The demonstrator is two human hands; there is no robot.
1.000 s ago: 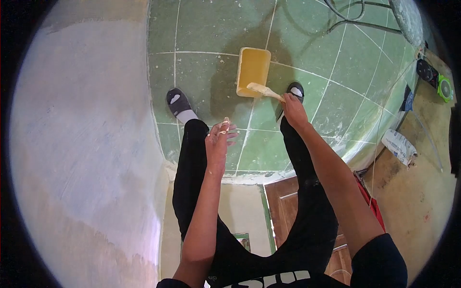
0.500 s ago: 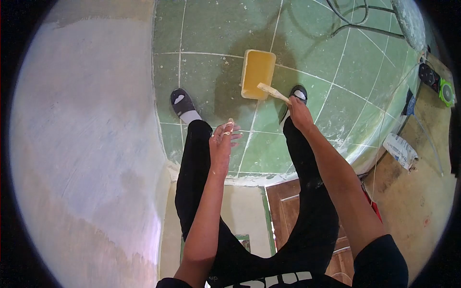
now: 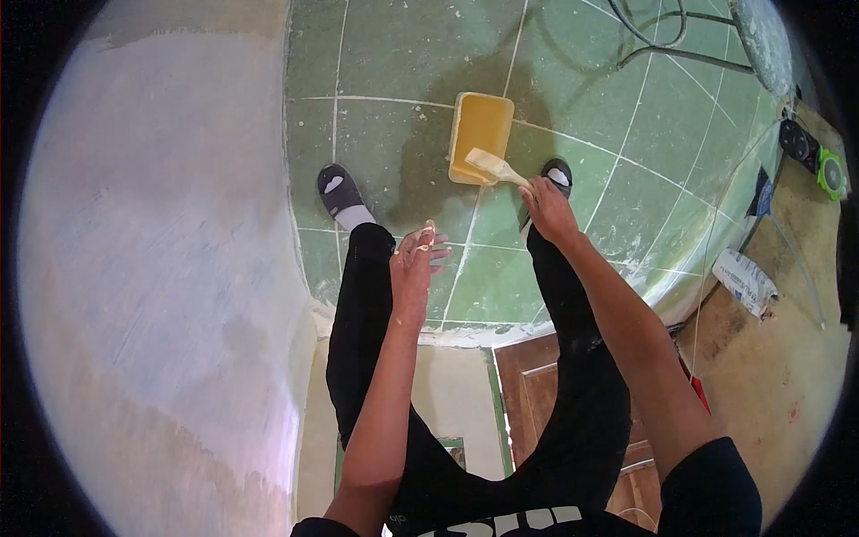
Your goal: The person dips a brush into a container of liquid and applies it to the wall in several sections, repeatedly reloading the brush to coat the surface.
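My right hand [image 3: 552, 211] grips a paintbrush [image 3: 488, 164] by its pale handle. The brush's flat, whitish head hangs over the near end of a rectangular plastic tub [image 3: 453, 143]. Yellowish liquid [image 3: 485, 121] fills the bottom of this tub, which stands on the floor in front of my feet. My left hand [image 3: 417, 261] is held in the air above my left knee, empty, its fingers loosely apart. White smears coat its thumb and fingers.
Green tiles [image 3: 394, 143] with white spatters make up the floor. A pale, patchy plastered wall [image 3: 170, 224] rises on the left. At right, a brown surface [image 3: 805, 259] bears a crumpled white bag [image 3: 746, 282] and a black-and-green device [image 3: 831, 174]. Metal legs [image 3: 671, 49] stand at the upper right.
My right hand has turned the paintbrush so its broad face shows, and shifted slightly left; the brush head now sits further over the tub. My left hand has stayed put.
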